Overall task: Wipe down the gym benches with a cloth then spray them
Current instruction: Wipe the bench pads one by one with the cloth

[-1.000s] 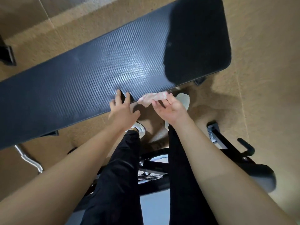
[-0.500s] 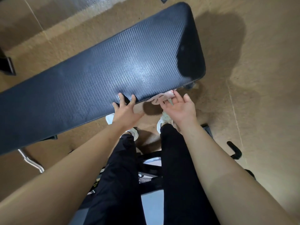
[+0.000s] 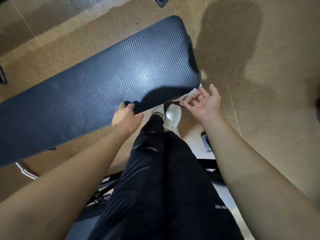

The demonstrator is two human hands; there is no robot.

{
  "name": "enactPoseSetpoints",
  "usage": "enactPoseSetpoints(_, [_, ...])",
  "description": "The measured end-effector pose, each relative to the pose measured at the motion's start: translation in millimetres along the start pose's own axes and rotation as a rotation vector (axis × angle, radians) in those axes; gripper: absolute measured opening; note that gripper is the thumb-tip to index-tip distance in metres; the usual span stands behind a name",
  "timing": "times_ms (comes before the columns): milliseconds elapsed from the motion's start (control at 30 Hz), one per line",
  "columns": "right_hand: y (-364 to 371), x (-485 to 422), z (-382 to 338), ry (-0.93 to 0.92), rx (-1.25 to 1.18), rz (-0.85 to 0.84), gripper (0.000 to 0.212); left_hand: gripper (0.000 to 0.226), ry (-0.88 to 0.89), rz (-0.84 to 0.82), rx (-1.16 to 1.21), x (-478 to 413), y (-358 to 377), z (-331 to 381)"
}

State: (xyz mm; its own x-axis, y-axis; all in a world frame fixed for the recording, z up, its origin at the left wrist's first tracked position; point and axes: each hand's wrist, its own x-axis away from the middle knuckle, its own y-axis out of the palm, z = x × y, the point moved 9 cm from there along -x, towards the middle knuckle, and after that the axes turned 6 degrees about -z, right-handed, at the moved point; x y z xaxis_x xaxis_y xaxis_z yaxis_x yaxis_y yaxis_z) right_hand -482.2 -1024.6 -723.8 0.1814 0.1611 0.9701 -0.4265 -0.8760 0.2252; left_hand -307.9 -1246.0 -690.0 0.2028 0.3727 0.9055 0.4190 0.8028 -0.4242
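So the bench (image 3: pixel 107 80) pad runs slantwise across the tan floor (image 3: pixel 259 118) with its rounded end at the upper right. The cloth (image 3: pixel 188 96) is bunched at the near corner of that end, tucked against the lower edge of the pad. Right hand (image 3: pixel 206 103) is palm-up there, fingertips curled into the cloth and pressing it to the edge, so it's got the cloth, just not in a tight fist. Left hand (image 3: pixel 126 118) is clamped on the near long edge a bit further along, fingers hooked over the top, looks like it's steadying the pad. White sneakers (image 3: pixel 173 115) sit below, between the two hands. Handling-wise, the cloth's a small, limp, light rag. I reckon it slips out if you only pinch a corner, so wad more into the palm. The pad has a woven, slightly shiny vinyl skin and a firm rim, and probably drags on a dry rag. Bench looks heavy, so just hold the edge. No spray bottle in view.
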Motion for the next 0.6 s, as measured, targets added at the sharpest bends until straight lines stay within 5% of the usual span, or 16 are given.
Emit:
enactPoseSetpoints(133, [8,0,-23,-0.026,0.115,0.041,0.046,0.058,0.212,0.154,0.094,2,-26,64])
enactPoseSetpoints(400, [77,0,-56,0.082,0.495,-0.023,0.05,0.083,0.339,-0.002,0.044,-31,-49,152])
enactPoseSetpoints(500, [114,-8,-51,0.187,0.516,-0.128,0.028,0.084,0.33,-0.071,0.029,-44,-46,152])
enactPoseSetpoints(600, [144,-22,-51,0.215,0.564,-0.177,0.03,0.084,0.343,-0.097,0.009,-47,-47,146])
